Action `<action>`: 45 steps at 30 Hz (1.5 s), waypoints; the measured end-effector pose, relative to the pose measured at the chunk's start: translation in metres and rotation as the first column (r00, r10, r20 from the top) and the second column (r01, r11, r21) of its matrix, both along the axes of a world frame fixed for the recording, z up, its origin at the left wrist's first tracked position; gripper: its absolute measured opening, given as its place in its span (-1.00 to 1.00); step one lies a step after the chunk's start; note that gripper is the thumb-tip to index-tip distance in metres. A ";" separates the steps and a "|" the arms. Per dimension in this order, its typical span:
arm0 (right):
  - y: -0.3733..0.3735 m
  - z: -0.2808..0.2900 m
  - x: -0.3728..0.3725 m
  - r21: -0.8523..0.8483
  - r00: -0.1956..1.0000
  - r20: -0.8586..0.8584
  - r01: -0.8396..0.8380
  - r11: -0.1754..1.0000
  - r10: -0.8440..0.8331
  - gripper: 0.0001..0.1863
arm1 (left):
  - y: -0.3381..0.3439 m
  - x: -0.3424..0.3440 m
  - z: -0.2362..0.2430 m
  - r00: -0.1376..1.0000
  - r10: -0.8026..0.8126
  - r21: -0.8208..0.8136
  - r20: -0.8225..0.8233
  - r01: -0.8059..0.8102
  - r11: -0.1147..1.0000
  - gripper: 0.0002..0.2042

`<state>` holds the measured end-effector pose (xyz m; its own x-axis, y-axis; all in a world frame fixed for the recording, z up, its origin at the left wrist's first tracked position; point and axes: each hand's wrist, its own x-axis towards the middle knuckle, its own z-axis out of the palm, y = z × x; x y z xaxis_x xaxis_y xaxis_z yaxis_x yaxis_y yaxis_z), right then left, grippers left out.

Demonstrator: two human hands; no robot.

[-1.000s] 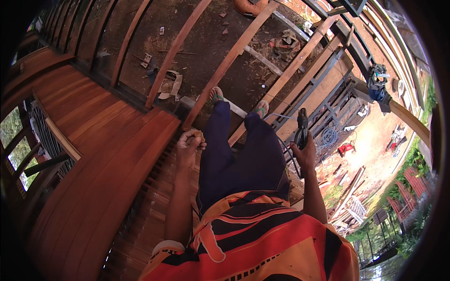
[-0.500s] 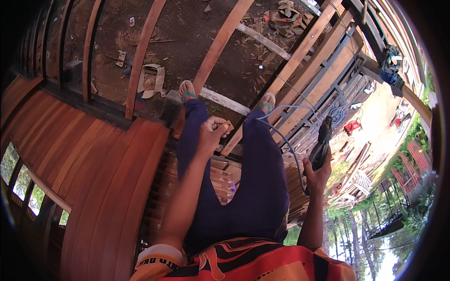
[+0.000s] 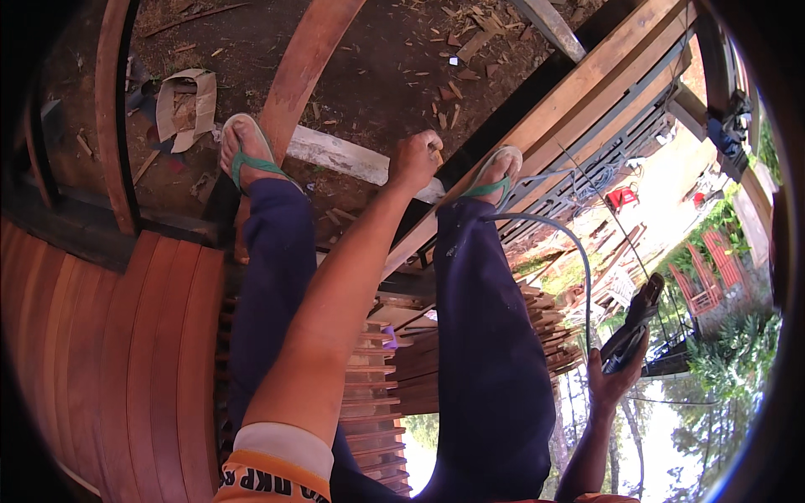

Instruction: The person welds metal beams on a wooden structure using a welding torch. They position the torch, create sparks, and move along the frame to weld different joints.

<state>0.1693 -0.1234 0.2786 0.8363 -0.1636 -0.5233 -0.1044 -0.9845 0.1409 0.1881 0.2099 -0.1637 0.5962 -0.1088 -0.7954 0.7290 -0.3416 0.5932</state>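
Note:
Out by the far end of a light beam [image 3: 340, 155], my left hand [image 3: 415, 161] is curled closed beside my right foot. A sliver of tan shows at its fingertips, apparently the small wooden piece; most of it is hidden by the fingers. At the right, my right hand [image 3: 616, 377] grips a black power tool [image 3: 633, 327] of a kind I cannot make out, its narrow end pointing up and away. A grey-blue cord [image 3: 580, 251] curves from beside my right foot down toward that hand.
My feet in flip-flops [image 3: 249, 155] rest on the timber framing. Joists [image 3: 310, 63] span the dirt ground, which is littered with wood scraps. Reddish deck boards [image 3: 126, 335] lie to the left. Long planks [image 3: 579, 105] run along the right, with stacked slats [image 3: 369, 394] below me.
My left hand has reached forward and right, from between my knees to beside my right foot. My right hand and the power tool have moved lower and farther right. The view has shifted.

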 end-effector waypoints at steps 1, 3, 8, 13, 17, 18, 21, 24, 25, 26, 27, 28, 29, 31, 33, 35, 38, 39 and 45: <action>-0.017 0.011 -0.001 -0.028 1.000 -0.016 -0.018 0.999 0.017 0.11 | -0.006 0.000 -0.006 0.998 -0.062 0.041 -0.030 0.063 0.997 -0.79; -0.055 0.046 -0.006 -0.106 0.999 -0.025 0.041 0.994 -0.044 0.06 | -0.023 0.004 -0.016 0.971 -0.221 0.080 -0.088 0.228 0.970 -0.77; -0.118 0.071 -0.015 -0.170 0.950 0.066 0.311 0.935 -0.304 0.06 | -0.048 0.010 -0.026 0.831 -0.491 0.170 -0.262 0.541 0.824 -0.74; -0.092 0.055 -0.014 -0.133 0.951 0.014 0.309 0.942 -0.309 0.08 | -0.063 0.019 -0.033 0.696 -0.537 0.038 -0.476 0.626 0.779 -0.70; -0.042 0.034 -0.005 -0.071 0.956 -0.067 0.280 0.957 -0.285 0.10 | -0.069 0.006 -0.038 0.682 -0.575 0.052 -0.451 0.664 0.746 -0.71; -0.039 0.032 -0.008 -0.047 0.960 -0.081 0.263 0.964 -0.266 0.11 | -0.069 0.003 -0.037 0.681 -0.603 0.042 -0.416 0.676 0.735 -0.71; -0.039 0.029 -0.018 0.046 0.982 -0.079 0.177 0.983 -0.173 0.22 | -0.068 -0.002 -0.036 0.661 -0.674 0.021 -0.331 0.719 0.695 -0.72; -0.018 0.027 -0.017 0.093 0.967 -0.063 0.253 0.963 -0.248 0.26 | -0.066 -0.004 -0.038 0.617 -0.740 0.026 -0.269 0.773 0.634 -0.70; -0.013 0.024 -0.016 0.120 0.962 -0.044 0.273 0.954 -0.270 0.26 | -0.064 -0.005 -0.040 0.606 -0.760 0.044 -0.235 0.788 0.614 -0.68; -0.011 0.022 -0.015 0.147 0.956 -0.026 0.293 0.945 -0.292 0.26 | -0.062 -0.006 -0.042 0.594 -0.779 0.062 -0.200 0.802 0.595 -0.66; -0.010 0.021 -0.013 0.153 0.953 -0.023 0.304 0.940 -0.304 0.26 | -0.061 -0.007 -0.044 0.587 -0.782 0.049 -0.209 0.805 0.591 -0.66; -0.008 0.021 -0.012 0.154 0.948 -0.020 0.317 0.936 -0.317 0.27 | -0.060 -0.006 -0.045 0.578 -0.787 0.031 -0.214 0.810 0.586 -0.65; -0.006 0.020 -0.010 0.154 0.942 -0.021 0.335 0.930 -0.335 0.27 | -0.059 -0.006 -0.044 0.569 -0.792 0.014 -0.220 0.814 0.581 -0.65; 0.002 0.016 -0.004 0.159 0.927 -0.020 0.373 0.914 -0.375 0.27 | -0.056 -0.006 -0.044 0.567 -0.805 0.034 -0.174 0.820 0.571 -0.65; 0.005 0.014 -0.002 0.157 0.915 -0.022 0.401 0.902 -0.403 0.27 | -0.053 -0.006 -0.043 0.559 -0.815 0.029 -0.150 0.827 0.562 -0.65; 0.006 0.014 -0.002 0.152 0.911 -0.023 0.410 0.900 -0.411 0.27 | -0.051 -0.004 -0.047 0.551 -0.821 0.000 -0.148 0.831 0.557 -0.64; 0.010 0.011 -0.001 0.168 0.909 -0.046 0.416 0.894 -0.415 0.26 | -0.047 -0.001 -0.048 0.588 -0.804 -0.049 -0.088 0.804 0.593 -0.64; 0.009 0.011 -0.001 0.164 0.920 -0.053 0.392 0.905 -0.388 0.27 | -0.047 0.000 -0.047 0.582 -0.810 -0.052 -0.073 0.808 0.586 -0.65; 0.007 0.012 -0.001 0.161 0.951 -0.101 0.304 0.939 -0.291 0.27 | -0.047 0.000 -0.048 0.567 -0.818 -0.092 -0.094 0.814 0.574 -0.71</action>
<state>0.1686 -0.1164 0.2910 0.7208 -0.3006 -0.6245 -0.3919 -0.9200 -0.0095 0.1881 0.1627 -0.2117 0.1465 -0.5309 -0.8346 0.2121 -0.8073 0.5508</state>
